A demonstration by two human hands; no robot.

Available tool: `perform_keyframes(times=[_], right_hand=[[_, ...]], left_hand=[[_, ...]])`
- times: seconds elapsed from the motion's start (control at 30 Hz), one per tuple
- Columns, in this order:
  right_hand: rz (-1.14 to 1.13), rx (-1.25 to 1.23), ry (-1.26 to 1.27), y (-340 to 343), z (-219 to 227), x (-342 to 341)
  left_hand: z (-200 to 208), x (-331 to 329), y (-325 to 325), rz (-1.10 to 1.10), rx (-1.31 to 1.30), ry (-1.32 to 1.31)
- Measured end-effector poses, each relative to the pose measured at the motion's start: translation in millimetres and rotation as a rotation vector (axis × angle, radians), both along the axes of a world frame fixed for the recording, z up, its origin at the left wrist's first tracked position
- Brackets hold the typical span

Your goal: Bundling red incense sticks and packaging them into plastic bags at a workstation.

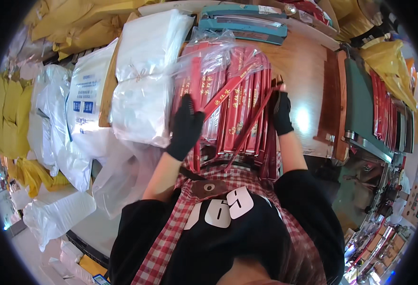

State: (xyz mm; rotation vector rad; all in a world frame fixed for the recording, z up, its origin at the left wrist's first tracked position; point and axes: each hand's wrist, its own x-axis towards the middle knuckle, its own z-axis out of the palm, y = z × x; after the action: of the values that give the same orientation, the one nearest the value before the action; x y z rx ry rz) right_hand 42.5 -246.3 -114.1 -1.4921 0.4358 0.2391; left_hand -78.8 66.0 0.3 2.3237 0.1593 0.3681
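Observation:
A heap of slim red packets [235, 107] with gold print lies in front of me, partly covered by crinkled clear plastic film [212, 40]. Both hands wear black gloves. On the left side of the heap, my left hand [186, 124] is closed around an upright red packet [196, 76], slightly blurred, which sticks out above and below the fist. At the heap's right edge, my right hand [282, 111] pinches the upper end of a thin dark red packet [254, 128] that slants down to the left. One loose packet [230, 92] lies diagonally across the others.
A stack of clear plastic bags [142, 104] tied with string lies left of the heap. Teal sealing machines [242, 23] stand behind it. A dark green board [359, 104] is on the right, near more red packets [382, 111]. Yellow sacks [9, 118] are at far left.

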Motion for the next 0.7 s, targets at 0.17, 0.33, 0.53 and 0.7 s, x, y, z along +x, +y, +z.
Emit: perform_keyframes(times=[0.17,0.33,0.53,0.7], right_hand=[[-0.186,-0.508,-0.451,14.2,79.6,-66.8],[-0.176,-0.797,-0.582,19.6,104.8,-95.3],[0.258,0.056,-0.449,54.0,150.2,-119.3],[0.159,-0.033,-0.278,39.6,121.2,-116.3]], left_hand=[[47.1,56.5,-49.2,-0.093,-0.523,-0.068],[49.9,68.1,-86.2,-0.232,-1.144,0.114],[24.8,35.6,-137.1,-0.126,-1.282,0.197],[24.6,37.0,-135.1,-0.41,-0.579,0.263]])
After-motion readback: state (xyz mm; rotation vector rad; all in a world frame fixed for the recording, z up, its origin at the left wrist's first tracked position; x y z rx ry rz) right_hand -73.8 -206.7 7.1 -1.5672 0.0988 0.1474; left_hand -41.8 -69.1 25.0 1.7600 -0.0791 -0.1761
